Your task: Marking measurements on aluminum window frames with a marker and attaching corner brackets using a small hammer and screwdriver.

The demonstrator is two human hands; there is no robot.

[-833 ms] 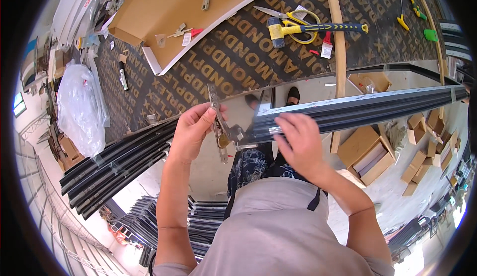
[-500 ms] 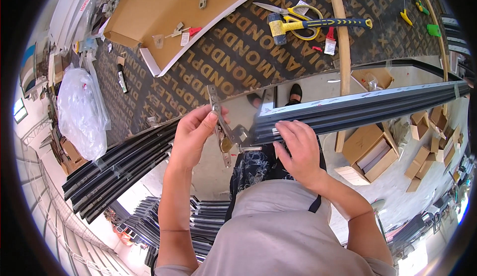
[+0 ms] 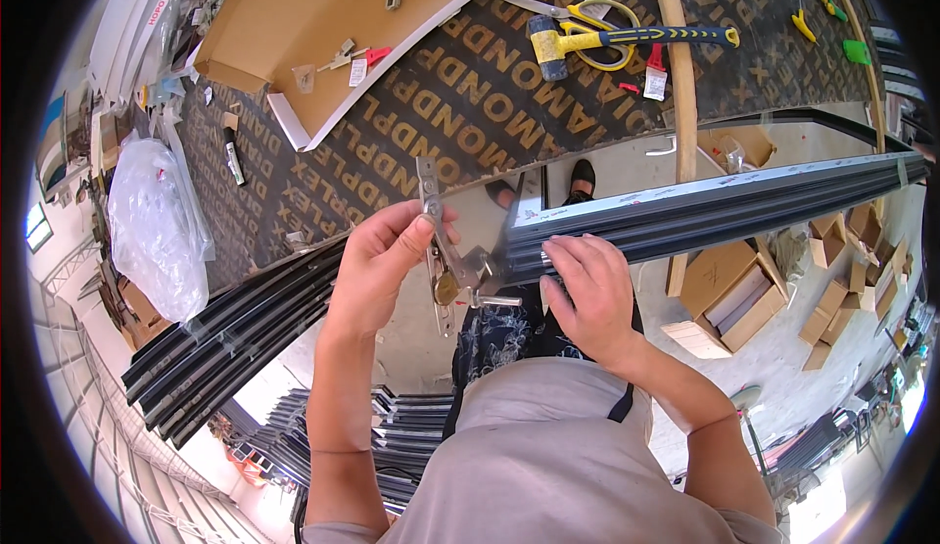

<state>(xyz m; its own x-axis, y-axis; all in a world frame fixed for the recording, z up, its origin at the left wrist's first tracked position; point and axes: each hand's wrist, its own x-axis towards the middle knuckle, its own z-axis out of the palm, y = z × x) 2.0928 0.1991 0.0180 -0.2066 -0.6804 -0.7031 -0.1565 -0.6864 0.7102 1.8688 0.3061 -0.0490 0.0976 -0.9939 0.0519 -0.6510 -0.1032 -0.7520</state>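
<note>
My left hand is closed around a silver metal hinge arm, thumb on its flat bar. Its linked bars tilt slightly, with a brass-coloured part and a pin-like rod lower down. Just right of it, the near end of a dark window-frame profile with a pale protective strip runs off to the right. Over that end, my right hand has bent fingers and thumb closed at a small silver metal piece; most of this piece is hidden by the fingers.
A dark printed board bench carries a mallet, scissors, a marker and an open cardboard tray. Dark profiles stick out at left. Cardboard boxes stand on the floor at right.
The hinge arm in my left hand has shifted slightly right and down, and its rod now shows more clearly. My right hand has stayed almost where it was.
</note>
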